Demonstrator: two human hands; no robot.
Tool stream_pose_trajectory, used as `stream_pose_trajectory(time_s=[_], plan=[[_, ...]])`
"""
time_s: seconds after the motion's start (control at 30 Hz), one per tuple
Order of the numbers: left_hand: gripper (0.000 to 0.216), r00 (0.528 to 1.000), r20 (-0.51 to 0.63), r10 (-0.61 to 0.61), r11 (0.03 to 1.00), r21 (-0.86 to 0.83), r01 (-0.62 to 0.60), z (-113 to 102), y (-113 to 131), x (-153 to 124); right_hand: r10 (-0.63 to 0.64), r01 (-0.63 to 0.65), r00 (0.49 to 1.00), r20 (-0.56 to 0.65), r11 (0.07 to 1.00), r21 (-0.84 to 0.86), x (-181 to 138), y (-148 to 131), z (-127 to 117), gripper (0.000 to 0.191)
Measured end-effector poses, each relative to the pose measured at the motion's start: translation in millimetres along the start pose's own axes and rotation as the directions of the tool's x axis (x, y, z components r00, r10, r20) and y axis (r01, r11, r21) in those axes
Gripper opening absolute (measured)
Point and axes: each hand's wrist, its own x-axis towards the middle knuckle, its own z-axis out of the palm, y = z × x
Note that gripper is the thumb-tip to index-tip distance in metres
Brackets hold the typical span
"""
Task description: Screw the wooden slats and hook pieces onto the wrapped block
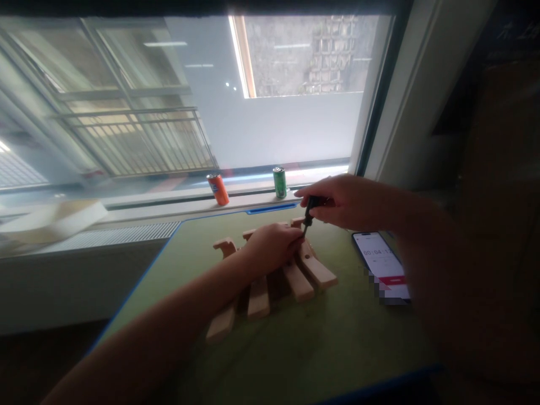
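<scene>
A screwdriver [310, 212] with a black handle is gripped in my right hand [337, 198]. Its shank points down and slightly left at the upper end of the rightmost wooden slat. My left hand [276, 246] lies over the wooden slats [298, 279], fingers closed on the wood right beside the screwdriver's tip. Whether those fingertips also pinch a screw is hidden. Several pale slats lie side by side, their notched upper ends facing the window. A dark round hole shows in the rightmost slat [318, 267]. My left forearm covers part of the wood.
The slats rest on a green table [169, 270] with a blue edge. A phone [379, 264] showing a timer lies to the right. On the windowsill stand an orange can [218, 189] and a green can [279, 183]. White foam-like pieces [71, 222] lie at the left.
</scene>
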Motion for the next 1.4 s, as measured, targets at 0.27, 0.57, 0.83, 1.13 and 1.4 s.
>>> stream_pose_trajectory(time_s=[0.27, 0.57, 0.83, 1.13, 1.4], plan=[[0.027, 1.000, 0.020, 0.003, 1.000, 0.005, -0.003, -1.0, 0.2, 0.2, 0.064, -0.080, 0.992, -0.112, 0.986, -0.148, 3.9, -3.3, -1.0, 0.028], [0.026, 0.999, 0.036, 0.000, 1.000, -0.004, 0.000, -2.1, 0.6, -0.7, 0.216, -0.224, 0.974, -0.062, 0.929, -0.294, -10.2, -3.3, 5.2, 0.030], [0.026, 0.999, 0.036, 0.006, 1.000, -0.011, -0.005, 0.7, -0.8, -0.4, 0.229, -0.240, 0.971, -0.071, 0.933, -0.268, -7.4, -13.0, -0.5, 0.047], [0.026, 0.999, 0.041, -0.006, 1.000, -0.026, 0.007, 0.3, -1.4, -0.5, 0.113, -0.135, 0.988, -0.109, 0.966, -0.221, -5.5, -22.2, 3.4, 0.036], [0.028, 0.999, 0.041, -0.015, 1.000, -0.013, 0.016, 0.5, -2.0, -0.2, 0.180, -0.188, 0.982, -0.055, 0.953, -0.238, -15.4, -12.4, -3.8, 0.028]])
